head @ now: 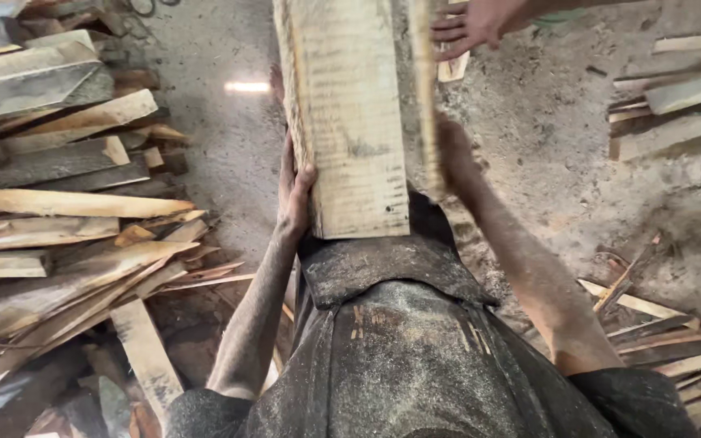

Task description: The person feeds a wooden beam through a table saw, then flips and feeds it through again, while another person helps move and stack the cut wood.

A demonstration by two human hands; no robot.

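Two hands grip one pale wooden plank [350,122] that runs up out of the top edge, its far end cut off; its near end rests against the person's dusty dark apron [391,268]. The left hand [295,191] has fingers wrapped along the plank's left edge. The right hand [454,154] is blurred, seemingly pressed to the right edge, though I cannot tell how its fingers close. Another person's hand [472,24], fingers spread, enters at the top, its arm cut off. Offcut boards [58,162] pile left, more scraps [675,97] right, on the sawdust-covered floor [545,122].
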